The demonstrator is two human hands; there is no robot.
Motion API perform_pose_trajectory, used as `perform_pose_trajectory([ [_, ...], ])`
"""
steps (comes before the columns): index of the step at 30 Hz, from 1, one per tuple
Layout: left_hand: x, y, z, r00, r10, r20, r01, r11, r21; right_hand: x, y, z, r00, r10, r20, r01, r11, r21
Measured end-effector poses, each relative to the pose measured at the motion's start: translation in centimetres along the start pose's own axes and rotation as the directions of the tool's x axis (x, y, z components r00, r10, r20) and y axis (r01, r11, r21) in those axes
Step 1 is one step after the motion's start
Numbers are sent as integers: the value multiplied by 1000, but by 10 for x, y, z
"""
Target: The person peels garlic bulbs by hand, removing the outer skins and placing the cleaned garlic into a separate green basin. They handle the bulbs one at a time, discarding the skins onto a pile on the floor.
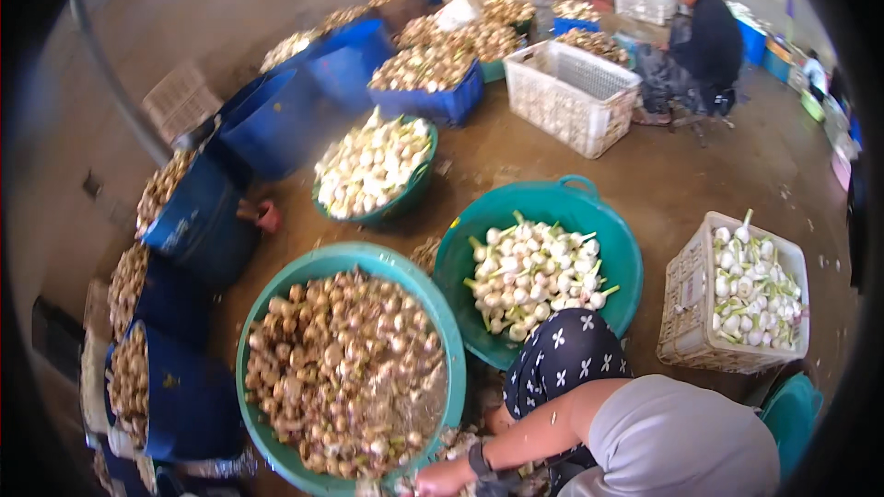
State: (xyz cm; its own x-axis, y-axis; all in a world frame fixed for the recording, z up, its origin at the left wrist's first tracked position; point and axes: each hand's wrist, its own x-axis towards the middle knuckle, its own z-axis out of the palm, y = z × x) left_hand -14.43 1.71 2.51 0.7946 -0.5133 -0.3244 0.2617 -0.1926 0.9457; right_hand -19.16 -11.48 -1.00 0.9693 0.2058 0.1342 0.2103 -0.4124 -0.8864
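Observation:
My right forearm, in a grey sleeve (681,442) and with a dark band (480,460) at the wrist, reaches in from the lower right. My right hand (444,479) is at the lower edge, beside the near rim of a large green basin (452,313). Its fingers are cut off or hidden, so any grip is unclear. Brownish, dirty garlic bulbs (341,359) sit in murky water in that basin. Beyond my patterned trouser knee (571,350), a second green basin (608,221) holds cleaner white garlic bulbs (534,276) with short stems. My left hand is out of sight.
White crates stand at right, one with garlic (686,313), another (571,120) farther back. A smaller green tub (419,175) holds pale garlic. Blue drums (193,405) topped with garlic line the left wall. A person in dark clothes (714,46) sits at the far right.

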Motion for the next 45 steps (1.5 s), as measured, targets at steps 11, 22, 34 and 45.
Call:
perform_pose_trajectory([
  [11,-24,54,-8,977,-146,157,73,915,397,-32,-53,-27,884,72,-462,-66,997,30],
  [22,-28,27,7,993,111,40,-114,990,80,-20,-52,-32,829,560,12,-135,179,975],
  [34,-16,15,-15,935,7,-354,-183,867,-464,-57,-86,-100,915,403,-31,-402,915,36],
  [45,-22,43,-7,939,59,-340,-132,971,-198,-17,-73,-55,975,-108,-193,71,979,-192],
])
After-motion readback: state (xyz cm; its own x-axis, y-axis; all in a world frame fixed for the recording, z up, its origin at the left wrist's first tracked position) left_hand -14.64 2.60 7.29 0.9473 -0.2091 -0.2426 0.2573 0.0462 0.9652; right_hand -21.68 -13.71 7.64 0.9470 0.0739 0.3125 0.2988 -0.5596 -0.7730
